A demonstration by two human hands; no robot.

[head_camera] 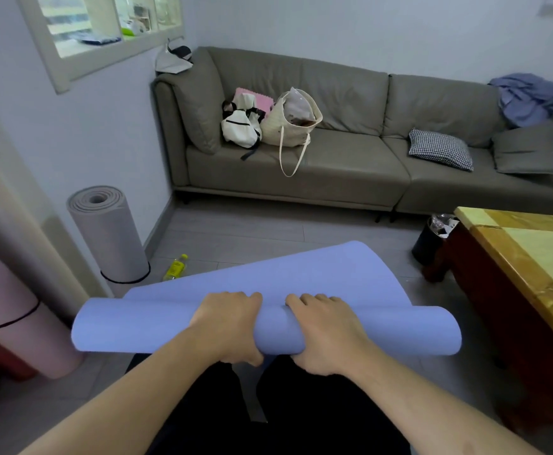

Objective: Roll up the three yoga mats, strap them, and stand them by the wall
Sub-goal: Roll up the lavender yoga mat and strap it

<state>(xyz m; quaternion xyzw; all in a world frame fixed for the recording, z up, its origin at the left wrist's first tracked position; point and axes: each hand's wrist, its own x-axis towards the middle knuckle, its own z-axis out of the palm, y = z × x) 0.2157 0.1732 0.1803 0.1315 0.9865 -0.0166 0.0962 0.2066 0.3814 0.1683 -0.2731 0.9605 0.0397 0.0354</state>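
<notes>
Blue yoga mat [170,326] lies partly rolled across the near floor in front of us, its loose end [285,267] curving up and away toward the far side. We hold the roll at its middle with both hands side by side: our left hand [227,326] wraps over the top with fingers curled together and thumb below, and our right hand [326,333] grips likewise, fingers curled over the roll's far edge. At the left, a grey rolled mat [107,234] stands upright against the wall with a black strap [125,280] round its base. Nearer left, a pink rolled mat [15,320] stands with a black band [9,320] around it. A yellow bottle [176,267] lies on the floor just beside the grey mat. Farther off, a grey sofa [350,172] carries bags, and a wooden table [528,257] sits at the right.
</notes>
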